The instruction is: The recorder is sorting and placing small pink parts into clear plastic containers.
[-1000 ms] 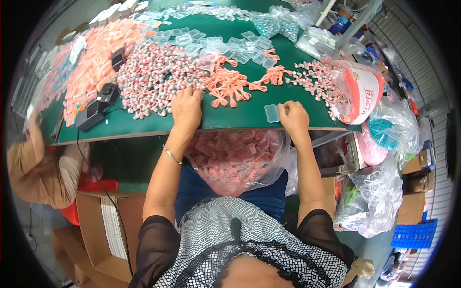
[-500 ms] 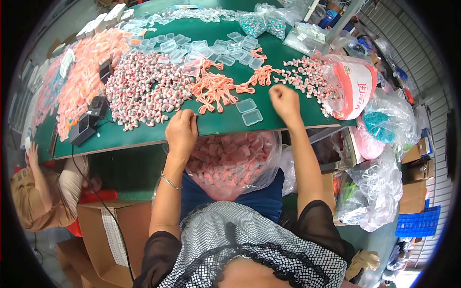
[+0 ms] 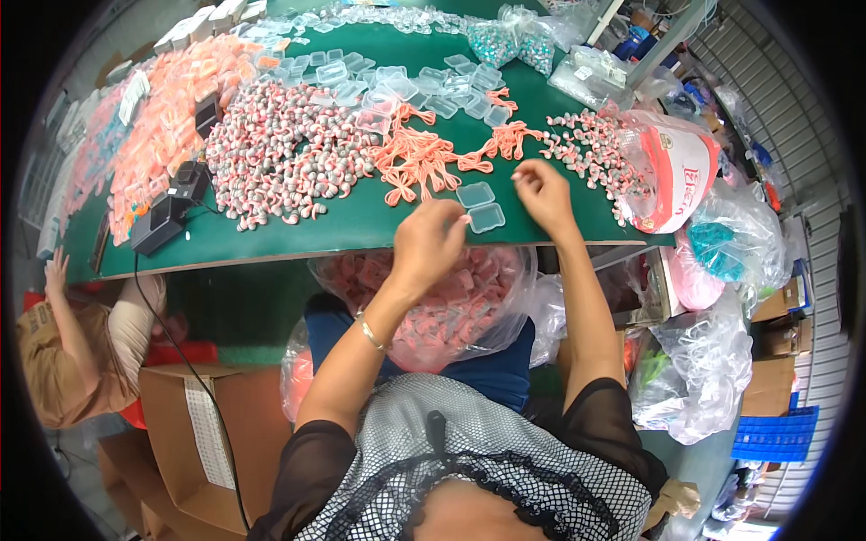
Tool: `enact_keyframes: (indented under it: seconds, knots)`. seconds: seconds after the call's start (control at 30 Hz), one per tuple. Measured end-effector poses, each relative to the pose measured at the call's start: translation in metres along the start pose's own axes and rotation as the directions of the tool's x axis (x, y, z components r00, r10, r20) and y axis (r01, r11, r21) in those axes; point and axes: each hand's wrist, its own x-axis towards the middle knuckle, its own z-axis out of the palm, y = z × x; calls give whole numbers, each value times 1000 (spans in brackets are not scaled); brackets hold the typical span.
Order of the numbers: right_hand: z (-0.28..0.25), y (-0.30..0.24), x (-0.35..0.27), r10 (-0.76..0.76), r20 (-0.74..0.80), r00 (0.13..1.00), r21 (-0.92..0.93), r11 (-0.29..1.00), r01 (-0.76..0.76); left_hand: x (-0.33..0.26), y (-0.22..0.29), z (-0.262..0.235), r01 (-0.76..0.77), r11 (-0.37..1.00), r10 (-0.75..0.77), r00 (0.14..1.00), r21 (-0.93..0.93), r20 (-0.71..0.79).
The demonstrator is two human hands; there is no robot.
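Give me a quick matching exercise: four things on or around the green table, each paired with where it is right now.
1. open clear case
2. black device
3. orange cords
4. clear bag of filled cases

a. near the table's left edge
b. below the table's front edge, in the lap
c. table's middle, beyond the hands
d. between left hand and right hand

Pairs: 1-d, 2-a, 3-c, 4-b

A white-and-red printed bag [image 3: 678, 176] lies at the right edge of the surface. A brown carton [image 3: 203, 442] with a white label [image 3: 206, 431] stands lower left. Clear plastic bags [image 3: 704, 374] crowd the right.
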Motion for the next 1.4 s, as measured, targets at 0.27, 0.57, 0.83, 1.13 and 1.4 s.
enact_keyframes:
  seconds: [0.27,0.57,0.83,1.13,1.4]
  knots:
    - [6,-42,-45,-125,175,977,3,992,126,2,-1,39,-110,972,110,994,206,12]
    - [-3,-41,-22,-163,329,930,-4,985,174,3,3,32,-87,951,58,993,295,104]
    - [38,-17,26,-349,111,931,-363,857,365,2,-1,20,-157,925,90,975,346,201]
    - [8,-23,12,-85,173,981,-52,994,95,7,-3,9,-71,963,-6,959,261,283]
    - [-2,-41,-32,-166,201,965,216,969,121,14,-1,3,-3,983,-55,947,182,318]
